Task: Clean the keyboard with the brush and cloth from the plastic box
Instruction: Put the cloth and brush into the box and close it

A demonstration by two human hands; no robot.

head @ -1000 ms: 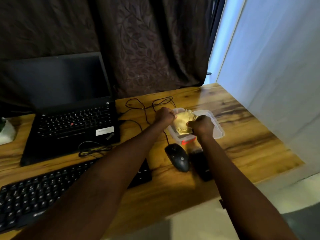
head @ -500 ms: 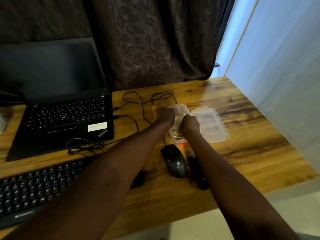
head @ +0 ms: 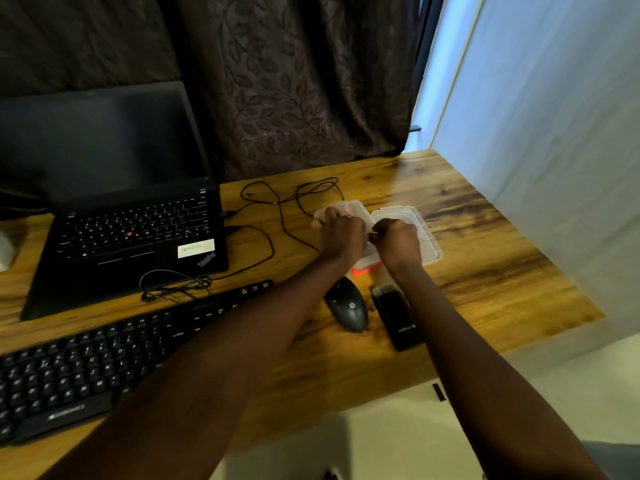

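The clear plastic box sits on the desk behind the mouse, with its lid lying just to its right. My left hand curls over the box's left side and holds it. My right hand is curled tight at the box's right rim, where it held the yellowish cloth in the earlier frames; the cloth is now hidden under both hands. The black brush lies on the desk in front of the box, under my right forearm. The black keyboard lies at the near left.
A black mouse lies left of the brush, with an orange-red glow at the box's near edge. An open laptop stands at the back left and loose cables trail beside it. The desk ends against a white wall on the right.
The cloth bulged out of the box a second ago and is now covered by my hands. My hands have drawn closer together over the box. The view has shifted down and left.
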